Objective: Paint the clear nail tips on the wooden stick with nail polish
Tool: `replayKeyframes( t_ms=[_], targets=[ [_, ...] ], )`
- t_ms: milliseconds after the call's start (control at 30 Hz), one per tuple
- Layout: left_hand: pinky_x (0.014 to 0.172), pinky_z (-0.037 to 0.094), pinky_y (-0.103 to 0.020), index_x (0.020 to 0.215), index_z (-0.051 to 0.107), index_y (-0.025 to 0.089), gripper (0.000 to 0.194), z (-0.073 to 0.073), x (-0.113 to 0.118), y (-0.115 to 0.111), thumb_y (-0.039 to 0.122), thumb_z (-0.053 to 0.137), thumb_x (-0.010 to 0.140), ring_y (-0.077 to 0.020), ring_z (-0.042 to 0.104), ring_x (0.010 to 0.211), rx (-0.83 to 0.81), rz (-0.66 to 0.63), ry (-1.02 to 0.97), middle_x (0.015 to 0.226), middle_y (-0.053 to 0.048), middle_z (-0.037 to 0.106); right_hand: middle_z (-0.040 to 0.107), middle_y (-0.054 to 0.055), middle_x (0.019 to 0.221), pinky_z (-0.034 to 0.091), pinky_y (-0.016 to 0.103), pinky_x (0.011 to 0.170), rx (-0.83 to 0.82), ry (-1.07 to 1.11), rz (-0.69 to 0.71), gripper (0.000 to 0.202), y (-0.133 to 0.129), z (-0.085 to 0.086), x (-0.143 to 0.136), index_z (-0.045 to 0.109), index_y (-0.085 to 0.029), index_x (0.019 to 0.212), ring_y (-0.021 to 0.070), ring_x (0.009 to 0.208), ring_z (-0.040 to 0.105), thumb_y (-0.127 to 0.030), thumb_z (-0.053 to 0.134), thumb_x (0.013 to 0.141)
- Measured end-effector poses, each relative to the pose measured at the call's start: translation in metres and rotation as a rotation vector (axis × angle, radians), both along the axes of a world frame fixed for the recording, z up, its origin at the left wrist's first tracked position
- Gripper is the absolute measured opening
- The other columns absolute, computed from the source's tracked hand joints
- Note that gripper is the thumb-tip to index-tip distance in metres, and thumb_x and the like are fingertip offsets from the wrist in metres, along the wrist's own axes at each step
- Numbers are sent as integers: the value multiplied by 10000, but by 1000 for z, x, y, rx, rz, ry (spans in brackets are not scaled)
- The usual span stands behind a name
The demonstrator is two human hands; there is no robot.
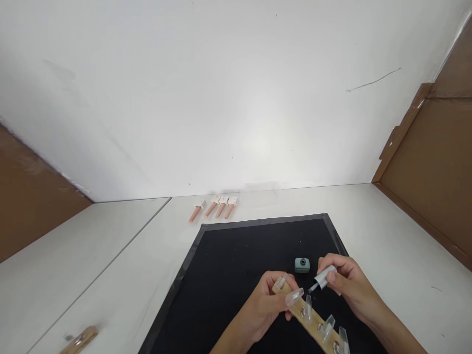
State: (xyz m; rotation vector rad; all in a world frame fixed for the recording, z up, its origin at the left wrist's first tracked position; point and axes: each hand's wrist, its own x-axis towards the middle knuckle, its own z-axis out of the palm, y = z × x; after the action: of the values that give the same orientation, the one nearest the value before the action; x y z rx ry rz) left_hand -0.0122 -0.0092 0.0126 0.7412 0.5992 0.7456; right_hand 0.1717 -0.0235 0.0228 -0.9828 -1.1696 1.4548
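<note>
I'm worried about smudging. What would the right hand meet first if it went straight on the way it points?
Probably the clear nail tip standing on the wooden strip, just beyond the brush in the right hand, though depth is unclear here.

Head camera: worn on the head, facing forward and down
White wall (pixel 206 98): straight ahead, farther off
Black mat (pixel 228 255): below, nearer

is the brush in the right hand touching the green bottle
Apart. The head view shows it: a strip of the black mat lies between the brush, held by the right hand, and the green bottle.
</note>
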Motion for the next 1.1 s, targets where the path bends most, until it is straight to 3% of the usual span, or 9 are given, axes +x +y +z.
replayKeyframes(
  t_ms=[400,600,700,833,1100],
  targets=[
    [363,344,-137,537,718,136,272,1,1,0,342,866,440,-43,476,401,1,-2,-21,480,5,578,367,-71,473,171,224,450,1,-109,-43,471,3,-1,-2,591,-158,555,69,434,239,-607,683,663],
    [364,334,-140,532,714,129,256,0,-1,-1,336,855,478,-34,449,397,11,-7,-24,482,4,567,380,-48,499,196,224,449,-41,-16,-145,488,1,-1,-1,520,-169,483,96,477,288,-590,710,642],
    [359,328,-139,534,716,132,254,-2,-2,-1,337,855,476,-39,454,406,11,-5,-21,482,6,557,362,-52,472,267,231,487,-29,50,-176,449,1,2,-1,573,-168,484,106,492,319,-551,715,671],
    [361,334,-138,538,720,133,257,-1,-2,0,342,856,475,-42,465,412,12,-4,-3,485,3,559,382,-63,452,330,235,513,-35,161,-177,291,0,2,-1,732,-193,673,90,464,322,-481,766,654],
    [369,326,-153,533,713,121,291,0,-3,-1,365,856,461,-41,447,410,18,-7,39,491,2,564,499,-26,587,385,244,520,18,256,-115,158,-2,7,2,733,-246,698,111,520,450,-369,809,634]
  ],
)
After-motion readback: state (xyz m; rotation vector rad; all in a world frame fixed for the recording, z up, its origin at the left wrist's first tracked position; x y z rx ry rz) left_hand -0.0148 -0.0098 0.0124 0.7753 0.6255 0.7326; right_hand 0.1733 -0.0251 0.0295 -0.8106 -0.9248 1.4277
